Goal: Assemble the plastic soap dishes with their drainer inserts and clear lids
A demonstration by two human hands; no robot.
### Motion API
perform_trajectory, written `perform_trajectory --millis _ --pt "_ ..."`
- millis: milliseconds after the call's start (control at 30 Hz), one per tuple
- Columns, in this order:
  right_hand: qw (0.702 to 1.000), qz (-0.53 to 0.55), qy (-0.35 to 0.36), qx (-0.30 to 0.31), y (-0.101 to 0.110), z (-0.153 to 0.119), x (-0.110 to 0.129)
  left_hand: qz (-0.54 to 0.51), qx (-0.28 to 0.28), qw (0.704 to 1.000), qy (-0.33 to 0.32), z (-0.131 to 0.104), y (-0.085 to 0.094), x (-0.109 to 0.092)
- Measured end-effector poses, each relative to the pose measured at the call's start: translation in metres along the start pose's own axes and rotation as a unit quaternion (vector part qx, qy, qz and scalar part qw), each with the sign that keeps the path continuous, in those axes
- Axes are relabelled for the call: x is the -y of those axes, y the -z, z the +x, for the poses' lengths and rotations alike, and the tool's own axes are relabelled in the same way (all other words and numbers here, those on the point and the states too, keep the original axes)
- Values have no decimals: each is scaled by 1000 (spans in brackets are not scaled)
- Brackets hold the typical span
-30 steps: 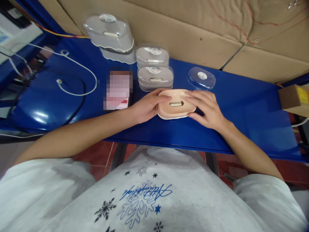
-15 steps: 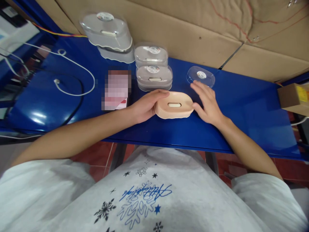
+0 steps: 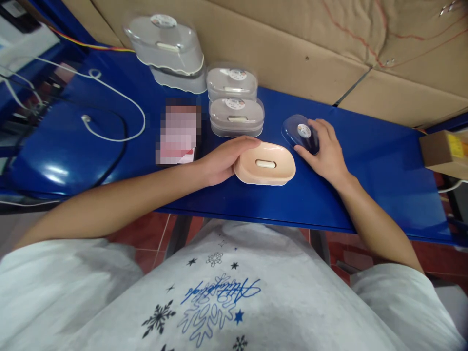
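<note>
My left hand (image 3: 228, 161) grips the left end of a peach oval soap box (image 3: 266, 171), thumb along its far rim. A cream oblong piece sits in the middle of its recessed top. To the right, my right hand (image 3: 327, 151) holds a clear plastic lid (image 3: 295, 127) by its right side, fingers behind and thumb at the near edge. The lid bears a round printed sticker and is tilted, a little apart from the soap box. My left fingers under the box are hidden.
Grey soap boxes with clear lids stand behind, one pair (image 3: 237, 117) at centre and a stack (image 3: 168, 48) further left. A blurred-out pink item (image 3: 179, 134), a white cable (image 3: 141, 109) and a cardboard box (image 3: 446, 153) also lie on the blue table (image 3: 383, 170).
My right hand has moved from beside the soap box onto the clear lid, taken hold of it and tilted it. My left hand keeps the soap box, now slightly nearer to me.
</note>
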State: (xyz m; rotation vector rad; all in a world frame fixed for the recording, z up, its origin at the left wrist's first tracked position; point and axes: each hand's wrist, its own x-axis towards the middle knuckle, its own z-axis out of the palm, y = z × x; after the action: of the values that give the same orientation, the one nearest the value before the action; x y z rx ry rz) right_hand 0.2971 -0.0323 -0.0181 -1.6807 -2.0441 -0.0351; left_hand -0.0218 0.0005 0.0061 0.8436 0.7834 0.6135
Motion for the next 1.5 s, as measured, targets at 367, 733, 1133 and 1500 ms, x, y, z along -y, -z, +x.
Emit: perform_trajectory --millis 367,733,1133,1500 --pt "989 115 82 -48 21 -9 34 -16 25 999 24 3 0 -2" --pt "947 167 259 92 15 -22 57 5 118 993 21 0 0 -5" --pt "940 147 287 109 19 -28 67 58 82 995 -20 1 4 -3" --pt "943 141 284 101 15 -27 64 71 78 992 -64 0 0 -3"
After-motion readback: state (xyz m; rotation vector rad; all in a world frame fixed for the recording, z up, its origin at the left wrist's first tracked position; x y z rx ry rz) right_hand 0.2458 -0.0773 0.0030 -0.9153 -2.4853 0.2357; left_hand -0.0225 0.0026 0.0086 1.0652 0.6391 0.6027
